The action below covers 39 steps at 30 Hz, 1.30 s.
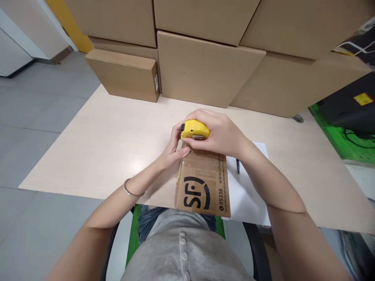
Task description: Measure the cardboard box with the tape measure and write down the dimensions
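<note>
A small brown cardboard box (203,183) with black print lies on the pale table (96,144), its near end past the table's front edge. My right hand (221,132) is closed around a yellow tape measure (195,129) held at the box's far end. My left hand (172,150) touches the tape measure's left side, fingers pinched at its mouth and thumb lying on the box top. A thin bracelet circles my left wrist.
Several large cardboard boxes (205,66) are stacked along the table's far edge, a flat one (124,74) at the left. A white sheet (249,187) with a dark pen (238,166) lies under the small box's right side. Green equipment (348,132) stands at the right.
</note>
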{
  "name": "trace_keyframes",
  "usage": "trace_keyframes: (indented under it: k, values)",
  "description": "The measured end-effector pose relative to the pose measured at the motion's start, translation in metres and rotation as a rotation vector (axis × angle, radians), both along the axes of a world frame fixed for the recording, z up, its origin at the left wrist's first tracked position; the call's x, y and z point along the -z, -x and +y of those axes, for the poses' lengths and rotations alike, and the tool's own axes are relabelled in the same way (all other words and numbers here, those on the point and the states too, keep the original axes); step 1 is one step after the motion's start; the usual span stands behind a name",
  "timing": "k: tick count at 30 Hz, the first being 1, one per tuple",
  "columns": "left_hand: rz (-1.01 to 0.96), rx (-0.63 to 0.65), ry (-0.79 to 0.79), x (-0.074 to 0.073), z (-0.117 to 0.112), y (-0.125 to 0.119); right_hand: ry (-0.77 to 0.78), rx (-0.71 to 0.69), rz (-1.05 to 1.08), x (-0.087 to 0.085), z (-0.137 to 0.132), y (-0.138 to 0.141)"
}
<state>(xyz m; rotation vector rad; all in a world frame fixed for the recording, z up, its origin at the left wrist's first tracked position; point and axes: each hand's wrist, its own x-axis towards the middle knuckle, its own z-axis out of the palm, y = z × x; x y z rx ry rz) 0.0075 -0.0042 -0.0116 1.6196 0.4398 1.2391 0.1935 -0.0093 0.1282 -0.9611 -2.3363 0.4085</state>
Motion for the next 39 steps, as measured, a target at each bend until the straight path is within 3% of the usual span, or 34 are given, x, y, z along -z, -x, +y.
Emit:
trace_keyframes:
  k: [4,9,18,39]
  values:
    - [0.050,-0.014,-0.085,0.004,0.005,0.000,0.016,0.010,0.033,-0.003,-0.004,-0.020]
    - [0.132,-0.061,-0.176,-0.001,0.005,0.004,0.056,0.089,0.039,-0.002,-0.013,-0.054]
    - [0.136,-0.091,-0.137,-0.008,0.004,0.003,0.137,0.237,0.120,0.007,-0.035,-0.100]
    - [0.114,-0.085,-0.113,-0.006,0.002,0.002,0.221,0.253,0.169,0.011,-0.034,-0.104]
